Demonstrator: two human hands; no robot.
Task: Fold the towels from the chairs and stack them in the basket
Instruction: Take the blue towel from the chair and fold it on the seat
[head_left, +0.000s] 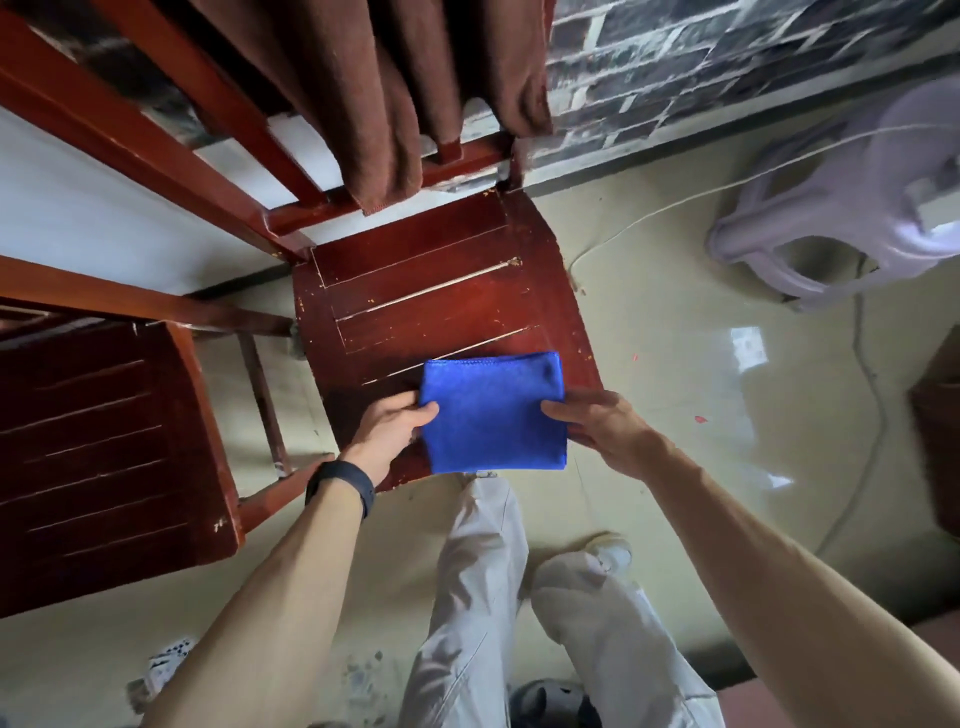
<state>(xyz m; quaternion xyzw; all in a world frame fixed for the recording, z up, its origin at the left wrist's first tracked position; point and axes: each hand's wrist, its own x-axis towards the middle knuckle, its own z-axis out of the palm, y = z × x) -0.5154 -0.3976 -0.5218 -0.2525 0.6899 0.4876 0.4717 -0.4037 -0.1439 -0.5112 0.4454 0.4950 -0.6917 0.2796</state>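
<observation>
**Folded blue towel held at the chair's front edge**

A folded blue towel (492, 413) is gripped on both sides over the front edge of a red wooden chair seat (431, 291). Its left edge is pinched by the left hand (390, 426), its right edge by the right hand (597, 423). A brown towel (363, 88) is draped over the chair back.

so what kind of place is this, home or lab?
Probably a room in a home, not a lab: worn wooden chair, brown towel draped over its back, brick-pattern wall.
</observation>
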